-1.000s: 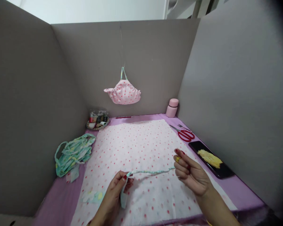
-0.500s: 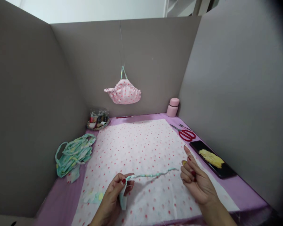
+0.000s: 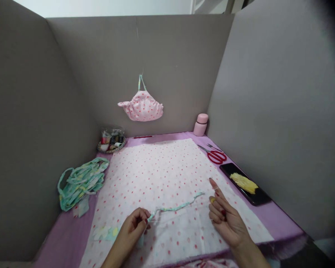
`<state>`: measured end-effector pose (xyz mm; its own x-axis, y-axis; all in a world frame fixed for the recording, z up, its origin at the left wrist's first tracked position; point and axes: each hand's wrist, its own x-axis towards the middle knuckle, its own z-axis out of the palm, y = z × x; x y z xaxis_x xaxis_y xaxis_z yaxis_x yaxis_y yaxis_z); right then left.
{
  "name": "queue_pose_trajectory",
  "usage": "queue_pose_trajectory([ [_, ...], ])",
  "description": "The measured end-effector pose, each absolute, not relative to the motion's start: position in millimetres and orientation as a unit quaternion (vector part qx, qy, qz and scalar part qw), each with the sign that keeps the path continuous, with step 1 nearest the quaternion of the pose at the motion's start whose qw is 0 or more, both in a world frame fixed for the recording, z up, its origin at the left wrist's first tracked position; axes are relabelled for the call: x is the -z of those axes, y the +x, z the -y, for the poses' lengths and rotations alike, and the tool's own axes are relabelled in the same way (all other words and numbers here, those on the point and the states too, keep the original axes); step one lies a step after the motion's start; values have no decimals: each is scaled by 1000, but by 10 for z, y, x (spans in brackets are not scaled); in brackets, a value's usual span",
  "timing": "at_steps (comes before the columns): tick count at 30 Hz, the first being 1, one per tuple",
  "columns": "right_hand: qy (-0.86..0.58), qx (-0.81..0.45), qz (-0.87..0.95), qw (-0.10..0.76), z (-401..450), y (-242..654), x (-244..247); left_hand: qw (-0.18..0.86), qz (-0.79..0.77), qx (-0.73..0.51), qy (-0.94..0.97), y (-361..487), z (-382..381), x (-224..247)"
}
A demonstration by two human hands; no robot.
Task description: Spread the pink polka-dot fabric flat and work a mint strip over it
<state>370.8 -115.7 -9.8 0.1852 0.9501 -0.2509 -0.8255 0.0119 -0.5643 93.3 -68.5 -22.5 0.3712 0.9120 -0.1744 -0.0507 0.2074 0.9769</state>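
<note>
A left hand [image 3: 135, 226] pinched one end of a thin mint fabric strip [image 3: 176, 206] lying across pink-dotted white cloth [image 3: 167, 175]; the right hand [image 3: 226, 219] rested loosely curled beside its other end.

hands 2: left hand [image 3: 134, 225], right hand [image 3: 226, 219] | strip [image 3: 175, 207] 1 | scissors [image 3: 215, 155] 1 | bottle [image 3: 200, 124] 1 | phone [image 3: 244, 183] 1 | basket [image 3: 111, 142] 1 | hanging pouch [image 3: 142, 107] 1

Red scissors [image 3: 216, 156] nr black tray [image 3: 244, 183], pink bottle [image 3: 200, 124] back corner, teal strip pile [image 3: 79, 182] left.
</note>
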Motion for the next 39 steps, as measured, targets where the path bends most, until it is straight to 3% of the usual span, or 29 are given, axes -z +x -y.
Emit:
queue_pose_trajectory([
  [7,-327,-666,105,662,1205,3686,280,426,-496,-200,730,774,649,107],
  [11,-313,-678,113,655,1197,3681,313,349,-486,-196,776,896,607,-68],
  [22,-303,-681,148,650,1170,3707,274,346,-370,-168,845,2090,407,109],
  [39,-269,-695,111,657,1069,3773,447,289,-430,-102,849,2374,346,189],
])
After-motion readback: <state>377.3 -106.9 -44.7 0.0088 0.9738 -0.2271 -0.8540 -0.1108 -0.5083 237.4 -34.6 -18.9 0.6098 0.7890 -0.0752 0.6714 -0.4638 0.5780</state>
